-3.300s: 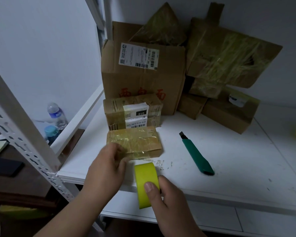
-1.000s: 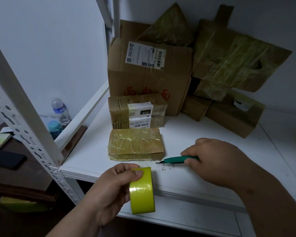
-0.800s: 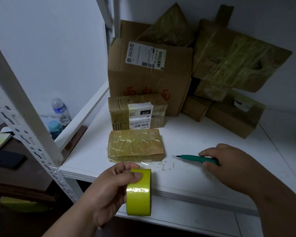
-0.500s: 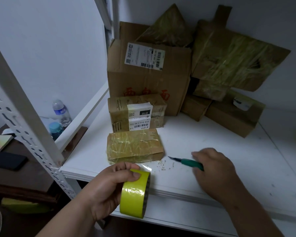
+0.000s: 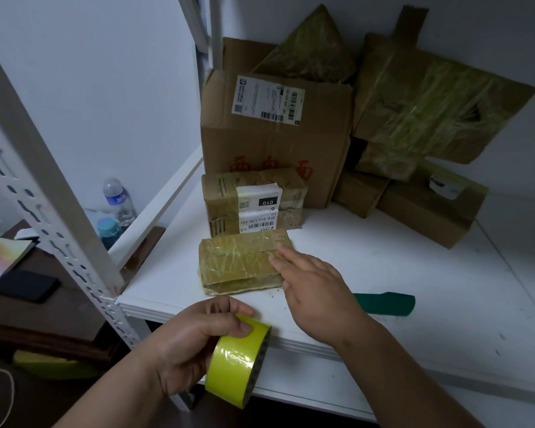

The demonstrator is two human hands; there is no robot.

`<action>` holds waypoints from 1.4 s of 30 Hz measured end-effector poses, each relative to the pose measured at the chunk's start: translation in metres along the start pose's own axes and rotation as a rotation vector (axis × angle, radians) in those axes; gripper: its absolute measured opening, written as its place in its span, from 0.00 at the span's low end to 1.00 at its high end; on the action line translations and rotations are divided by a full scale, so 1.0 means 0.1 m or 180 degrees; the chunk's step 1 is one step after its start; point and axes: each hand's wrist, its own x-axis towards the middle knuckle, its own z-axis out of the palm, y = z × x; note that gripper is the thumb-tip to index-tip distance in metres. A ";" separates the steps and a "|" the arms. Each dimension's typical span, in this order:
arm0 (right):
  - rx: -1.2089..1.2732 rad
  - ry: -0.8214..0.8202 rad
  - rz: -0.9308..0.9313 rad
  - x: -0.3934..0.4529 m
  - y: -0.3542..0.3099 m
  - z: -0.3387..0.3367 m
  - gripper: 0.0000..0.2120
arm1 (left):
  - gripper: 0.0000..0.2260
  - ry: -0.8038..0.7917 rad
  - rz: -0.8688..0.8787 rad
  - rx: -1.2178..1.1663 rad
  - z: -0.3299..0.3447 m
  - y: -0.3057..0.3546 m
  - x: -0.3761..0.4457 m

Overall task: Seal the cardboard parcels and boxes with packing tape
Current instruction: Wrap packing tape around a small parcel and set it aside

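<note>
A small flat cardboard parcel [image 5: 238, 262] wrapped in clear tape lies near the front edge of the white shelf [image 5: 414, 273]. My right hand [image 5: 312, 285] is open, fingers spread, resting over the parcel's right end. My left hand [image 5: 195, 338] grips a roll of yellow-green packing tape [image 5: 237, 362] below the shelf's front edge. A green utility knife [image 5: 383, 304] lies on the shelf just right of my right wrist, partly hidden by it.
Behind the parcel stands a labelled small box [image 5: 254, 202], then a large carton [image 5: 275, 134] and several taped boxes [image 5: 430, 103] against the wall. A white slotted upright [image 5: 53, 211] rises at left. Two bottles [image 5: 115, 211] and a dark phone [image 5: 28, 285] sit on a low brown table.
My right hand let go of the green knife, which now lies on the shelf, and moved left onto the parcel. The left hand kept the tape roll, tilting it slightly.
</note>
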 end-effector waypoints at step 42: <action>0.0709 0.1587 0.0017 -0.25 -0.89 0.55 0.05 | 0.29 0.0212 0.0614 0.1233 -0.43 -0.17 -0.39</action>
